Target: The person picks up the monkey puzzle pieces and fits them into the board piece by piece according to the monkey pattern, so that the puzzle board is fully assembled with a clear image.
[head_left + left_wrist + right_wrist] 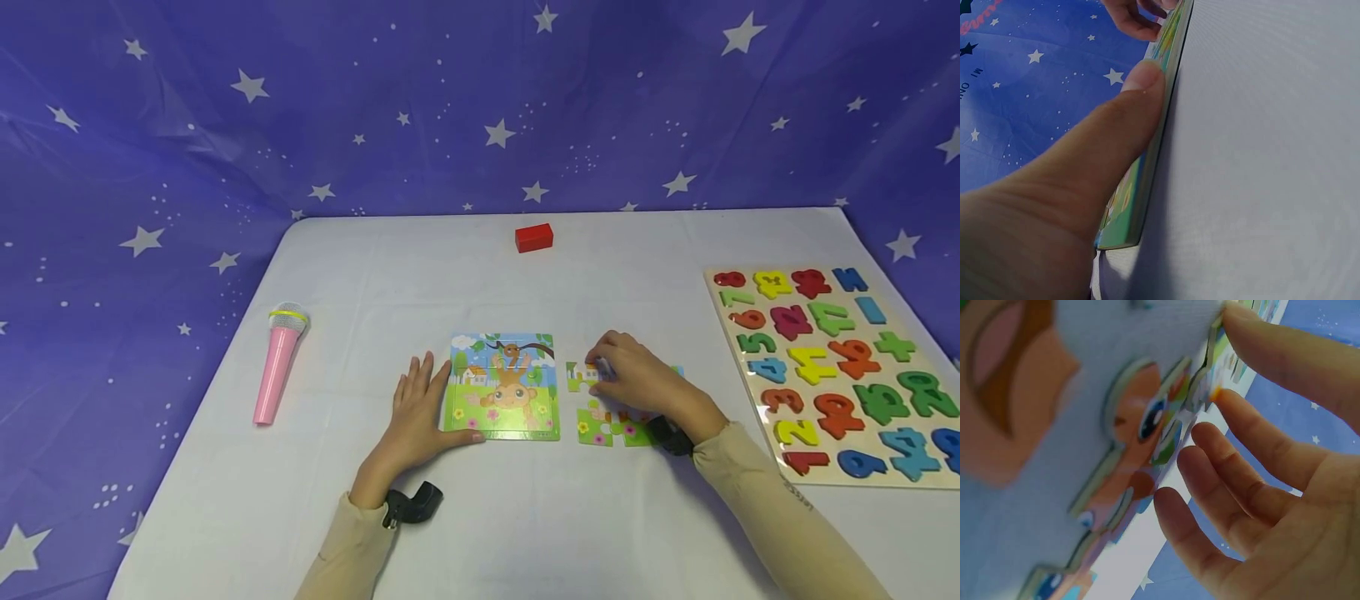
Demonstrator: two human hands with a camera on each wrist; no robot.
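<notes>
A square monkey picture puzzle board (502,400) lies flat on the table. My left hand (418,417) rests spread at its lower left corner, index finger along the left side. Its thumb (1144,78) lies against the front edge. To the right of the board are several loose jigsaw pieces (596,427), some hidden under my right hand (637,379). That hand pinches a piece with a house on it (579,377) between thumb and index finger. In the right wrist view the other fingers (1200,469) curl loosely beside pieces with monkey eyes (1147,419).
A pink toy microphone (277,367) lies at the left. A red block (534,238) sits near the table's back edge. At the right is a board of coloured numbers and letters (832,379). A purple star-print cloth (420,108) hangs behind the white-covered table (225,500).
</notes>
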